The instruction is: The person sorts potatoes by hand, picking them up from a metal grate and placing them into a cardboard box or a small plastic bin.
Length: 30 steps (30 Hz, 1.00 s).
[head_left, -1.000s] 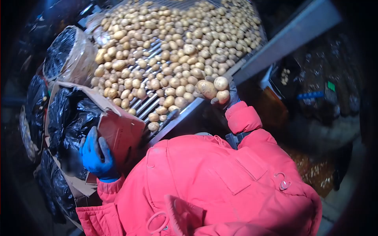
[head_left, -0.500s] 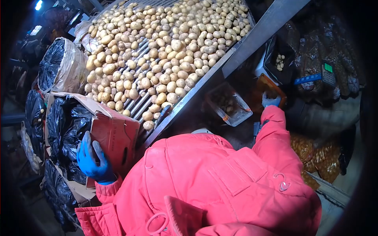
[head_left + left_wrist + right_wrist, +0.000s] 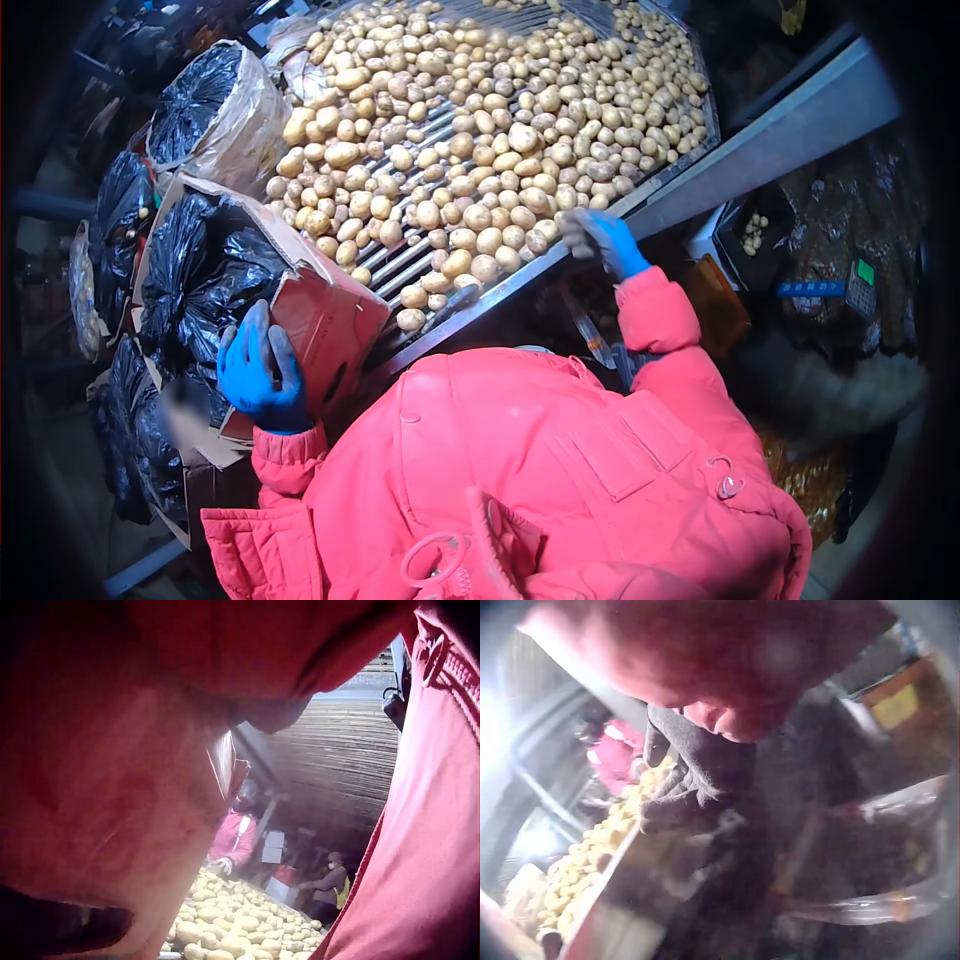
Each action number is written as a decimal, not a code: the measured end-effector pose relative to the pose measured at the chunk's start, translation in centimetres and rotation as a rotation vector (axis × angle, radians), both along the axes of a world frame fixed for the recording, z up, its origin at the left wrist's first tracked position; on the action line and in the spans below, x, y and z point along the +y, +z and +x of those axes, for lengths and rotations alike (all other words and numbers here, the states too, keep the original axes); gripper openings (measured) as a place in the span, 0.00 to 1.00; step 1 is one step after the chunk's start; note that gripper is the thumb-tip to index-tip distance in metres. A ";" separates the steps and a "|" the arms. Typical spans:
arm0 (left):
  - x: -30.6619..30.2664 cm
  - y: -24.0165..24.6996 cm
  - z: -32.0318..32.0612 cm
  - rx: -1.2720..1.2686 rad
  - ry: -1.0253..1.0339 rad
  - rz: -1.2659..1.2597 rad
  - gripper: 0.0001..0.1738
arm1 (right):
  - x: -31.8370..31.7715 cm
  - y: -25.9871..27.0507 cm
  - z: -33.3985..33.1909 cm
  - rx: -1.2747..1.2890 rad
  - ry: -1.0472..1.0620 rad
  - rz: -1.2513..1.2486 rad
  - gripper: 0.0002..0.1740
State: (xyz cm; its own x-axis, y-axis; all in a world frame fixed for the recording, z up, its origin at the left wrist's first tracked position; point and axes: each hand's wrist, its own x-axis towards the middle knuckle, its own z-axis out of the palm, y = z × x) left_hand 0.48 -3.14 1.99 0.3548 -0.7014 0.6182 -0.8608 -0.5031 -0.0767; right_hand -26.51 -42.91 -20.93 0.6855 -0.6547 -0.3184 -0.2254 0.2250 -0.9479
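Many pale potatoes cover a slatted metal sorting table. My right hand, in a blue glove with grey fingers, reaches over the table's metal edge, fingertips right at the nearest potatoes. In the right wrist view its fingers are loosely bent, and no potato shows in them. My left hand, gloved alike, rests with extended fingers on the near side of a red cardboard box lined with a black plastic bag.
A white sack with black lining stands behind the box. On the right are an orange container, a dark box with a few potatoes and a scale with a green display. Other people work at the far side.
My right hand held several potatoes over the table edge, went right to the orange container, and is now back at the edge without them. The left hand stays at the box.
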 end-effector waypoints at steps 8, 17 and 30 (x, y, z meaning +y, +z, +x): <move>-0.1 0.0 -0.1 0.004 0.030 -0.005 0.14 | 1.2 -1.5 11.9 0.664 0.163 -1.008 0.31; 0.0 -0.1 0.0 0.025 0.084 0.031 0.16 | -3.8 -1.7 16.1 0.510 0.240 -1.447 0.26; -0.5 -0.2 0.1 0.026 0.119 0.029 0.14 | -19.2 -0.5 16.4 0.588 -0.235 -0.903 0.23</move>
